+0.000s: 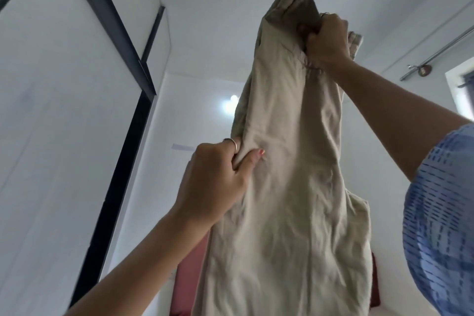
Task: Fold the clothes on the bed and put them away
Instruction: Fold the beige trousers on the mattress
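While we hold the trousers (289, 161) aloft, right hand (327, 42) grips the top, left hand (215, 177) pinches a side edge. Straightening step; next, we judge, lower onto bed, fold.

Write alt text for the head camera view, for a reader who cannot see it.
A person holds up beige trousers at arm's length: the right hand grips the bunched top end high up, and the left hand pinches the left edge lower down. The cloth hangs in front of a white wall, with a dark-framed white wardrobe at left and a blue patterned sleeve at right.
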`<state>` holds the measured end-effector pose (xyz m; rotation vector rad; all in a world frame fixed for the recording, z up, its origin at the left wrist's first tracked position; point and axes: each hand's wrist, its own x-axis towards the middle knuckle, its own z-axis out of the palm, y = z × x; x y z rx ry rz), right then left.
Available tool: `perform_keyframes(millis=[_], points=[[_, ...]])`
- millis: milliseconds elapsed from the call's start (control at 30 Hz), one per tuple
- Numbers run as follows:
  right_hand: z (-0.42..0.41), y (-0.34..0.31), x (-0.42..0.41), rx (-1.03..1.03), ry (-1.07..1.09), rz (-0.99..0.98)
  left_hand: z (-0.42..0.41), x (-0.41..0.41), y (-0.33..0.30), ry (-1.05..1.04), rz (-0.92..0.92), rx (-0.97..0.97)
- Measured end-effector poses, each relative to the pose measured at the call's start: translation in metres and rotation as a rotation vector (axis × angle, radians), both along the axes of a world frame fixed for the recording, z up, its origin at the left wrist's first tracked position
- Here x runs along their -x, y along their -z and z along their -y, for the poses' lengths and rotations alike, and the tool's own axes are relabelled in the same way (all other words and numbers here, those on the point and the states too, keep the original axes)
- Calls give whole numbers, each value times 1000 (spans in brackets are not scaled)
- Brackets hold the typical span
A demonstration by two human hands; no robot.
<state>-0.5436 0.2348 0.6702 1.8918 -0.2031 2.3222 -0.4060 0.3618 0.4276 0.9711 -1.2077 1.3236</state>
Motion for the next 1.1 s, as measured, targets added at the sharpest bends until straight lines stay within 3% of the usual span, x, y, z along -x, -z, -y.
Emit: perform_keyframes(millis=[133, 200, 267, 333, 433, 533, 633, 733, 867, 1000, 1100], points=[[0, 0, 2, 21, -56, 168, 2, 2, -11, 55, -79, 67], [-2, -1, 3, 30, -55, 239, 2, 4, -15, 133, -103, -12], [-3, 0, 1, 47, -26, 246, 3, 1, -18, 225, -252, -266], [1, 1, -3, 60, -20, 220, 0, -7, -19, 233, -422, -670], [21, 6, -19, 35, 18, 114, 1, -24, -12, 6, -440, -1307], [55, 24, -44, -37, 91, -58, 25, -41, 11, -11, -447, -1500], [96, 54, -74, -148, 101, -148, 64, -65, 46, 91, -706, -1468], [143, 83, -104, -213, 68, -177, 117, -105, 83, 190, -975, -1292], [186, 86, -121, -192, 61, -156, 183, -167, 90, 66, -969, -987], [193, 63, -108, -58, 55, -76, 227, -206, 47, -57, -830, -756], [184, 50, -89, 41, 69, -31, 238, -218, 21, -28, -810, -639]])
